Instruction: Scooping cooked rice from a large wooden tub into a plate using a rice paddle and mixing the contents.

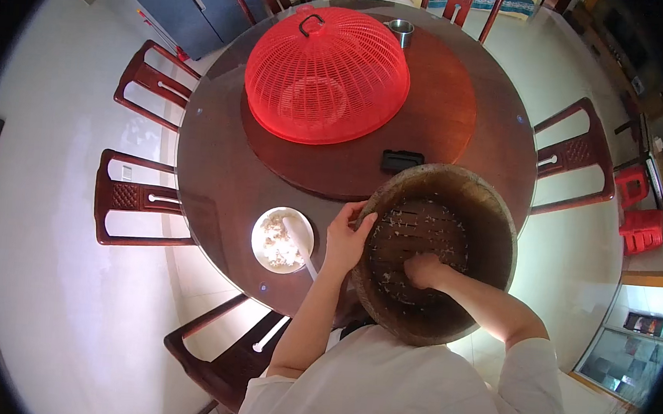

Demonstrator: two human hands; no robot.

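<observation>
A deep wooden rice steamer tub (pixel 495 218) leans tilted against the near edge of the round table, its mouth facing me. My left hand (pixel 348 234) grips its left rim, thumb inside and fingers outside. Down inside the tub, my right hand (pixel 422 270) touches or hovers just over the slatted bottom (pixel 422 230). Its fingers are curled and partly hidden, so whether they pinch anything is unclear. Grains of cooked rice cling around the slats. Left of the tub stands a white bowl (pixel 257 254) of rice (pixel 277 243), with a white rice paddle (pixel 298 233) resting in it.
A red plastic mesh food cover (pixel 329 80) sits on the wooden turntable (pixel 437 99), over a round dish. A metal cup (pixel 401 32) and a black case (pixel 402 162) are nearby. Dark wooden chairs (pixel 142 198) ring the glass-topped table (pixel 219 164). Red plastic stools (pixel 641 231) stand far right.
</observation>
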